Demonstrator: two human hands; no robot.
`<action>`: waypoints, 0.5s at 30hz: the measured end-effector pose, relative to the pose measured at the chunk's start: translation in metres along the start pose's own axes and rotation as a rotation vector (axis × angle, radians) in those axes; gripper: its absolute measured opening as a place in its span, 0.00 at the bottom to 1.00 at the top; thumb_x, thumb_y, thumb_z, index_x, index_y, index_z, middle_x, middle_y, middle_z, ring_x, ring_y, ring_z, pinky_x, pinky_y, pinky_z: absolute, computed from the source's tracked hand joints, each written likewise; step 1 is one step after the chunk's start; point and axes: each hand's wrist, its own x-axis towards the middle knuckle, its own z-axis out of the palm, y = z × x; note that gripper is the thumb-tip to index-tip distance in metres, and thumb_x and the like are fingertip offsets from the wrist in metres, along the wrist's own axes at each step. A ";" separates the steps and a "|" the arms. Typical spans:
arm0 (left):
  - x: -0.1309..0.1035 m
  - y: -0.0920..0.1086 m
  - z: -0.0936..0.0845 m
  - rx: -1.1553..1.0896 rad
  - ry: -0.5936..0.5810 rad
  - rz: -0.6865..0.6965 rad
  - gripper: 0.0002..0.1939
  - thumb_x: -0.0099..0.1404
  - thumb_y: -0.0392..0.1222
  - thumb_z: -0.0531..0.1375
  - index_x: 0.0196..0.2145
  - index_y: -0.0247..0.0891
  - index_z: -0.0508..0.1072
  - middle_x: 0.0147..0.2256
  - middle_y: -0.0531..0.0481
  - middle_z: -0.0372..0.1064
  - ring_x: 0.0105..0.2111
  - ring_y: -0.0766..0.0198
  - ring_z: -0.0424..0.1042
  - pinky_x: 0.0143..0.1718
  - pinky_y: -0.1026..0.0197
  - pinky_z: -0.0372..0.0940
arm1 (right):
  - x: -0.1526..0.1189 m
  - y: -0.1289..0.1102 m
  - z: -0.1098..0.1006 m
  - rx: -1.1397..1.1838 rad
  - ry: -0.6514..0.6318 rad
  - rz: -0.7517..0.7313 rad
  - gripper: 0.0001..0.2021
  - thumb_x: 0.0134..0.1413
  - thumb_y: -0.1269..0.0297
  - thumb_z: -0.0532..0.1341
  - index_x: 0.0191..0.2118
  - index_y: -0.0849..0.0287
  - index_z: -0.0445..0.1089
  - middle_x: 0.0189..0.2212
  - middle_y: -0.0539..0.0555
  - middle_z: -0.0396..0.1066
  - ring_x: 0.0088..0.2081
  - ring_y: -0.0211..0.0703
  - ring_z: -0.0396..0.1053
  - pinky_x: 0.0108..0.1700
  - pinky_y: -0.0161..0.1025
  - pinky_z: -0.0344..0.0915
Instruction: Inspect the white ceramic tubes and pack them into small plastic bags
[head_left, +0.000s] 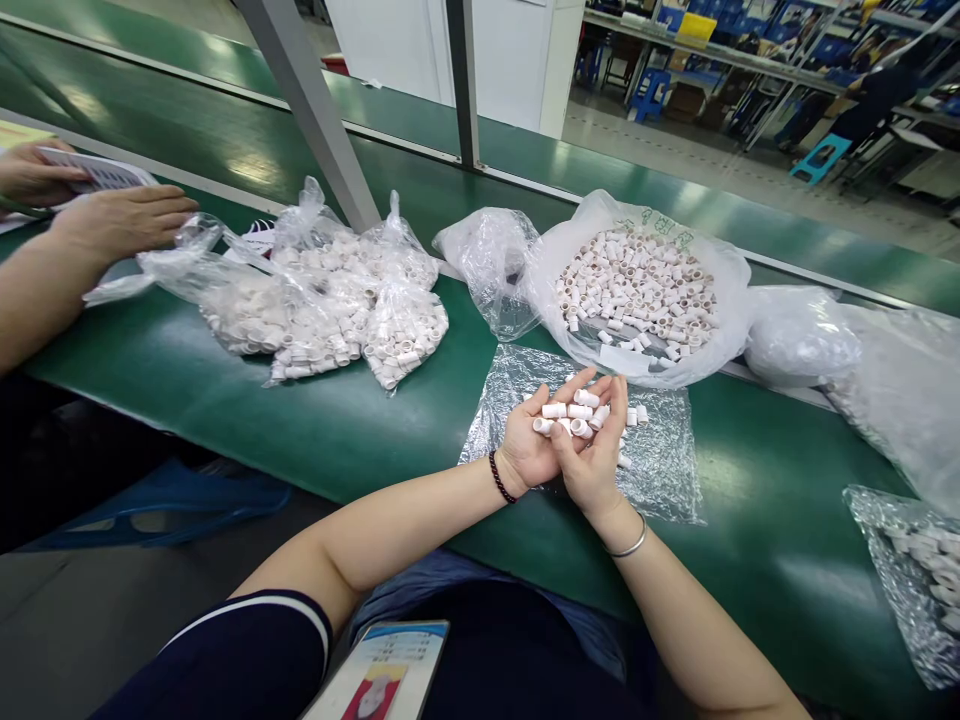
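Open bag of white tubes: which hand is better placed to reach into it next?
Probably your right hand: it sits nearer the middle of the open bag, while the left hand seems to bear more of the white tubes.

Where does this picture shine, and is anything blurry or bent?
In the head view: pale glare streaks the green table; the clear flat bag glitters along its creases; the left hand and right hand look fairly sharp; the distant workbench looks softer; the grey post leans, perhaps wide-lens distortion.
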 end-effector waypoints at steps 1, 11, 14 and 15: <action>0.000 0.000 0.000 -0.004 0.003 -0.003 0.30 0.72 0.49 0.42 0.68 0.36 0.50 0.63 0.39 0.57 0.64 0.51 0.57 0.64 0.46 0.50 | 0.000 0.000 0.000 -0.006 -0.001 -0.001 0.42 0.57 0.53 0.60 0.69 0.54 0.34 0.69 0.64 0.34 0.70 0.57 0.37 0.67 0.63 0.44; 0.001 0.003 0.000 -0.040 -0.014 0.012 0.32 0.71 0.47 0.44 0.68 0.31 0.47 0.64 0.36 0.54 0.66 0.50 0.53 0.66 0.44 0.46 | -0.002 0.008 -0.001 0.041 -0.024 -0.032 0.33 0.64 0.59 0.49 0.69 0.51 0.32 0.71 0.58 0.31 0.71 0.53 0.34 0.68 0.62 0.41; 0.001 0.003 0.000 -0.039 0.005 -0.009 0.32 0.71 0.46 0.44 0.68 0.30 0.47 0.65 0.35 0.54 0.66 0.49 0.52 0.66 0.44 0.46 | -0.002 0.007 -0.001 0.031 -0.010 -0.028 0.35 0.63 0.59 0.52 0.69 0.50 0.32 0.70 0.58 0.32 0.71 0.53 0.34 0.68 0.62 0.40; 0.001 0.003 -0.001 -0.037 0.004 -0.010 0.32 0.71 0.46 0.44 0.68 0.30 0.47 0.65 0.35 0.54 0.66 0.50 0.52 0.66 0.44 0.46 | -0.002 0.007 -0.001 0.038 -0.007 -0.033 0.35 0.63 0.59 0.52 0.69 0.50 0.33 0.70 0.58 0.33 0.71 0.53 0.34 0.68 0.62 0.40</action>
